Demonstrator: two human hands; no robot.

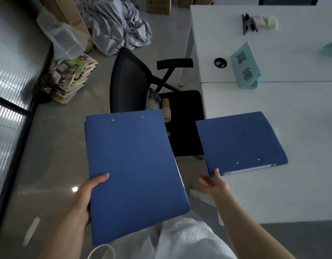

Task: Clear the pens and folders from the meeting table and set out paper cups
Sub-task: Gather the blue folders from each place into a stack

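Folders take up the middle of the frame. One blue folder (135, 172) is held up in the lower centre by the left hand (86, 199), whose thumb lies across the cover near its lower left edge while the other fingers are hidden beneath it. A second blue folder (240, 143) lies flat on the white table (292, 193) at centre right, close to the table's near left corner. The right hand (213, 184) reaches toward that folder's near corner with fingers spread and relaxed, gripping nothing; one fingertip is at the folder's edge, though actual contact cannot be judged. Behind the held folder, in the centre of the frame, a black office chair (184, 120) carries stacks of paper cups (166, 111) on its seat. At the upper right, black pens (248, 23) lie together on the table, with a teal name card (245, 66) standing nearer. Upper left shows a pile of magazines (73, 77) and crumpled grey cloth (116, 25) on the floor.
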